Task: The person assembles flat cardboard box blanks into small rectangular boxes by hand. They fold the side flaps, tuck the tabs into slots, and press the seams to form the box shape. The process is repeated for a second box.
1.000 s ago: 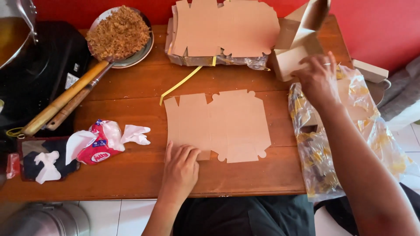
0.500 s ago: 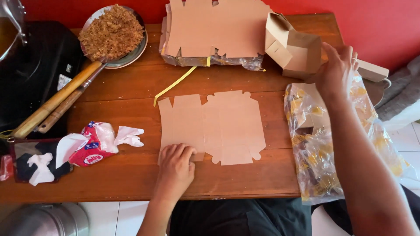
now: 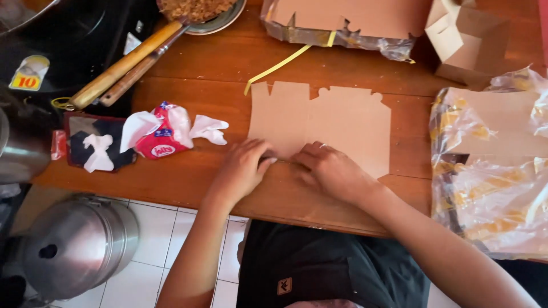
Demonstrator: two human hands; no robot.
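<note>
A flat brown cardboard box blank lies unfolded on the wooden table. My left hand and my right hand rest side by side on its near edge, fingertips pressing the bottom flaps where they meet. A folded cardboard box stands at the far right. Behind the blank lies a stack of flat blanks in clear plastic, with a yellow strap trailing from it.
A plastic-wrapped bundle of blanks covers the table's right end. At left sit a red tissue pack, a dark pouch, wooden-handled utensils, a plate of fried food and a black stove. A steel pot stands on the floor.
My right hand has left the folded box at the far right and come down onto the blank's near edge beside my left hand. The camera has tilted lower.
</note>
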